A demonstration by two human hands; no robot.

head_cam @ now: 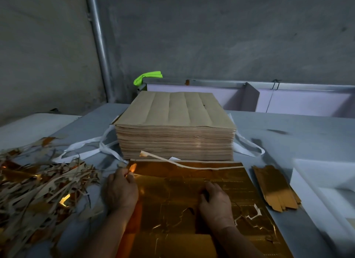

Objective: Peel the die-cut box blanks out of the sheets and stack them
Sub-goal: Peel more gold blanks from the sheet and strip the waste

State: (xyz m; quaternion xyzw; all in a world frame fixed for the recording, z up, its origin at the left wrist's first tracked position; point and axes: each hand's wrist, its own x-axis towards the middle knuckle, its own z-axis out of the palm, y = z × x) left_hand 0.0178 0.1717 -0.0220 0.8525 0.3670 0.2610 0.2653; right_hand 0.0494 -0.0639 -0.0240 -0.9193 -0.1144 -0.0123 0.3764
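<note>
Gold sheet, lower centre: left hand pinched its far-left corner. Right hand lay mid-sheet, grasp indeterminable. Peeled blanks were stacked lower right. Risk: a hasty pull could tear blanks at uncut nicks.

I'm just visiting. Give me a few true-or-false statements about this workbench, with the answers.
1. The left hand pinches the far left corner of the shiny gold foil sheet. True.
2. The tall stack of brown card sheets lies left of the hands. False: it stands behind the gold sheet.
3. The tangled pile of scrap strips lies on the left. True.
4. The small stack of gold blanks sits on the tall stack. False: it lies on the grey table, right of the sheet.
5. The right hand rests on the gold sheet. True.
</note>
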